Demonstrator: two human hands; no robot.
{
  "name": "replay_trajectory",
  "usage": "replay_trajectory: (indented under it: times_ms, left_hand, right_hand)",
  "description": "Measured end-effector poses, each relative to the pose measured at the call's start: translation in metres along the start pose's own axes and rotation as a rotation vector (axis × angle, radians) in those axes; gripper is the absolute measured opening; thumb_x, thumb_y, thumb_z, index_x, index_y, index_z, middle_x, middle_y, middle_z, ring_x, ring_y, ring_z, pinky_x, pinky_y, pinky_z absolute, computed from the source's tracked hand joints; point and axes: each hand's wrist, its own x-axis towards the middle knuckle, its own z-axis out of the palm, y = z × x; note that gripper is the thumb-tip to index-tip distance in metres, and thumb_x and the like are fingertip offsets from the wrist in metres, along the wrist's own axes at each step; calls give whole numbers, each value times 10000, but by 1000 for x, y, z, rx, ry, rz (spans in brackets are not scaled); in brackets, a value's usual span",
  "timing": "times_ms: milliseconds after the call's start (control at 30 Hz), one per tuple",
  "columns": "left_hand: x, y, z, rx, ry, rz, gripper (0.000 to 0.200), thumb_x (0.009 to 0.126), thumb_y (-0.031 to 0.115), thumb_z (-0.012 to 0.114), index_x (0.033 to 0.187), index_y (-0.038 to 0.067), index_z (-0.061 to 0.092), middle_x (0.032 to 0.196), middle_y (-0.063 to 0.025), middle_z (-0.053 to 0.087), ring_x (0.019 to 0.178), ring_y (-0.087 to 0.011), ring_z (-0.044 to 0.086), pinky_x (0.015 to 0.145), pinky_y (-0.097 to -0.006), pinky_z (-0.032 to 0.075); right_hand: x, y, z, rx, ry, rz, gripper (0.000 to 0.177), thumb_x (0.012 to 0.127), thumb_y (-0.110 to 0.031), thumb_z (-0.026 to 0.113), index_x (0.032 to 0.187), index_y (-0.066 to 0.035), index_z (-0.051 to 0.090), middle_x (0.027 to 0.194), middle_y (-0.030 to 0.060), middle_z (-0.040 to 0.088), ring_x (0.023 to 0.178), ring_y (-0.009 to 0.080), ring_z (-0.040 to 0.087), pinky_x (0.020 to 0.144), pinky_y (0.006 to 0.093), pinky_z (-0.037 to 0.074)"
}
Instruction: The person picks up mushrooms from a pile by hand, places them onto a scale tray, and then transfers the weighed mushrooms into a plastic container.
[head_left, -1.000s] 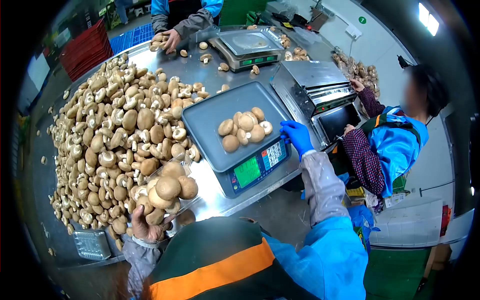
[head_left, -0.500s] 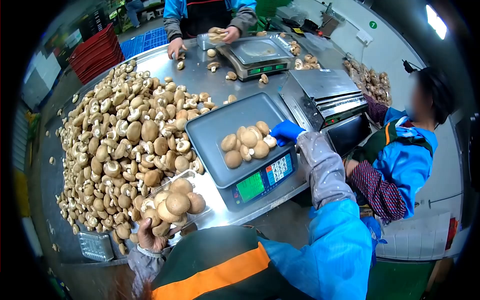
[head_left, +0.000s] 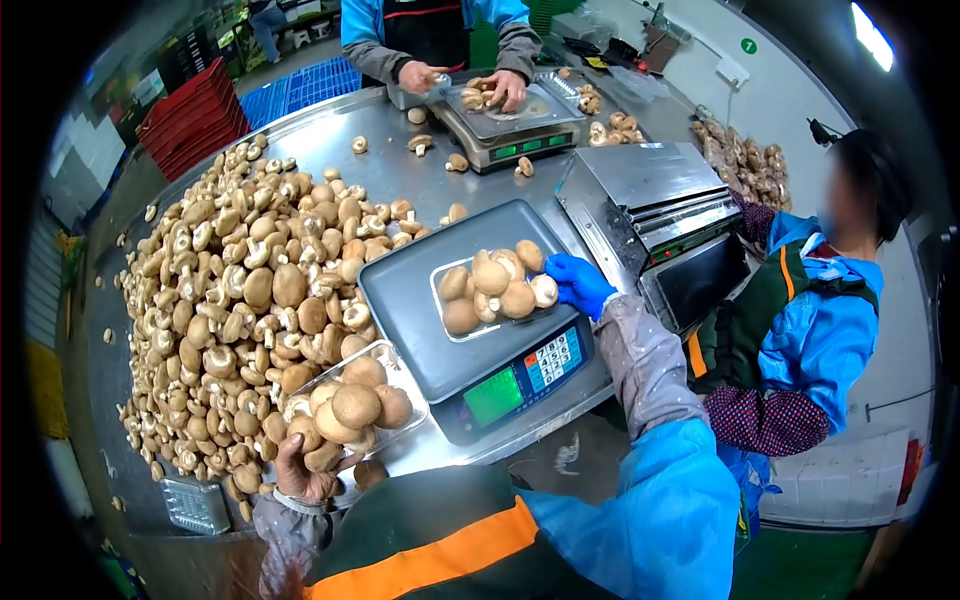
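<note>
Clear tray (head_left: 447, 335) of mushrooms (head_left: 490, 278) sits on scale (head_left: 405, 312). Right hand (head_left: 577, 283), blue glove, at scale's right side; fingers bunched narrow beside end mushroom, can't tell if gripping. Left hand (head_left: 302, 472), bare, left of scale on wearer's side, fingers holding second tray (head_left: 418, 408), also mushroom-filled. Big mushroom pile (head_left: 240, 310) left of scale on metal surface (head_left: 310, 145).

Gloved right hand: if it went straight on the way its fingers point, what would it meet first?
Probably the pale mushroom at the picture-right end of the mushroom cluster on the scale; the right hand looks at or very near it, contact unclear.
</note>
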Motion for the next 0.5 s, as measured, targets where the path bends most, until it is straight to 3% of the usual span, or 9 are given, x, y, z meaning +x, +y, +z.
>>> replay_trajectory:
  times_ms: [167,200,267,400,433,500]
  left_hand:
    - [23,-3,10,79,18,-3,739,824,318,616,1416,43,269,1371,-220,415,1250,-410,453,949,-649,440]
    - [29,-4,17,91,5,-10,741,823,316,617,1415,39,268,1372,-220,415,1249,-409,455,955,-650,433]
    - [40,-6,31,115,-25,-30,746,820,312,618,1415,32,266,1373,-220,415,1246,-407,460,968,-652,419]
    - [59,-11,51,135,-97,-62,763,808,309,627,1411,19,260,1357,-215,428,1240,-390,468,974,-642,418]
    - [62,-13,55,153,-98,-67,770,803,317,630,1412,24,260,1347,-212,438,1227,-382,482,956,-642,432]
    - [68,-15,51,131,-109,-110,762,798,321,630,1411,39,275,1342,-210,445,1223,-383,486,952,-649,430]
  right_hand:
    - [2,-10,-11,229,-2,-109,224,922,-152,548,1112,-37,580,1053,84,631,935,197,642,818,318,539]
    - [2,-18,-13,179,-115,-232,183,918,-147,537,1057,-37,584,1078,95,633,970,215,639,840,343,538]
    - [-11,-37,-23,270,59,-193,138,913,-147,530,998,-50,582,1031,94,627,982,228,634,853,362,539]
    - [-15,-54,-51,382,113,-413,140,910,-136,510,980,-36,578,1009,118,603,986,246,617,883,367,532]
    - [-32,-75,-27,469,224,-397,111,912,-120,505,949,-40,572,984,108,595,987,234,610,885,361,528]
    - [-4,-59,-53,549,303,-501,82,912,-92,508,944,-44,566,1000,101,582,975,235,602,884,385,522]
